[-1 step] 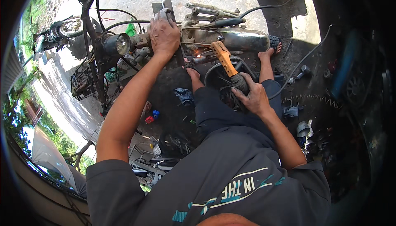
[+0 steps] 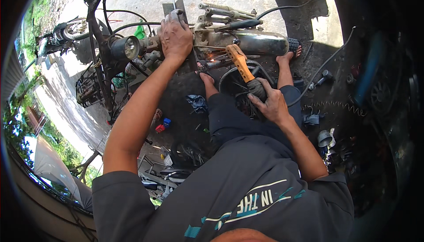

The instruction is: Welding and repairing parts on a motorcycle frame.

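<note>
My left hand [image 2: 176,36] is closed over a dark flat plate [image 2: 191,65], which stands on edge against the stripped motorcycle frame [image 2: 98,21], just right of the round headlight [image 2: 126,48]. In my right hand [image 2: 271,103] is an orange welding electrode holder [image 2: 240,62], gripped by its dark wrapped handle. Its jaws point up and left toward the metal parts. A small orange glow [image 2: 212,60] shows low between plate and holder; whether an electrode is clamped there I cannot tell. Beyond the holder lies a shiny metal fender [image 2: 260,42] beside fork tubes [image 2: 227,12].
A black cable [image 2: 311,85] curves right of my hand. A spoked wheel [image 2: 227,81] lies between my legs. On the floor are a crumpled blue cloth [image 2: 197,103], a red box [image 2: 160,128], a metal cup [image 2: 324,138] and a coiled wire [image 2: 340,106].
</note>
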Tool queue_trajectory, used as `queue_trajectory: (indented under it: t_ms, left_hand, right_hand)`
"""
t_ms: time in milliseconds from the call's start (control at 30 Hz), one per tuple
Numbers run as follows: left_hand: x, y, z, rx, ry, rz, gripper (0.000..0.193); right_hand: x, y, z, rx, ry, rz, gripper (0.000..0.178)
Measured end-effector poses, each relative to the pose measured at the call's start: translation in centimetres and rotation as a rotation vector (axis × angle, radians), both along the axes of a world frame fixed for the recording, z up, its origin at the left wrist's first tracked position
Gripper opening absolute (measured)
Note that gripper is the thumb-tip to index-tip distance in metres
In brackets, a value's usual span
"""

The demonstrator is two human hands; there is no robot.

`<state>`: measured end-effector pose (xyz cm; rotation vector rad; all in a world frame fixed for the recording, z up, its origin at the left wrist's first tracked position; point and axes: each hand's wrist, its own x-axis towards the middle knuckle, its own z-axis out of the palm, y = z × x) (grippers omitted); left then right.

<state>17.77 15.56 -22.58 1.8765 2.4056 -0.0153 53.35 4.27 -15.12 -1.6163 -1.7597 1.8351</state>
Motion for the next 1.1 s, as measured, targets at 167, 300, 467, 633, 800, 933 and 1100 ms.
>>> queue_trajectory:
  t_ms: [167,300,467,633,800,933,1100]
  left_hand:
    - [0.3,0.2,0.8,-0.100,-0.030,0.046,0.047]
    - [0.2,0.4,0.9,-0.103,-0.047,0.045,0.044]
    - [0.1,0.0,0.7,-0.061,-0.067,0.036,0.043]
    - [0.1,0.0,0.5,0.038,0.003,-0.030,0.035]
    - [0.3,0.0,0.9,-0.052,-0.046,0.025,0.040]
    - [0.4,0.1,1.0,-0.014,-0.040,0.034,0.040]
    - [0.2,-0.2,0.6,-0.037,-0.028,0.032,0.041]
  right_hand:
    - [0.0,0.1,0.0,-0.022,-0.005,0.009,0.057]
    - [0.0,-0.4,-0.4,0.027,0.016,-0.001,0.058]
    - [0.0,-0.2,-0.4,-0.022,-0.015,0.023,0.058]
    - [0.1,-0.4,-1.4,-0.082,0.047,-0.102,0.057]
    - [0.0,0.6,-0.8,-0.097,0.007,-0.069,0.060]
    - [-0.4,-1.6,-0.4,0.220,-0.090,0.105,0.062]
    - [-0.5,-1.7,-0.5,0.016,0.082,-0.125,0.059]
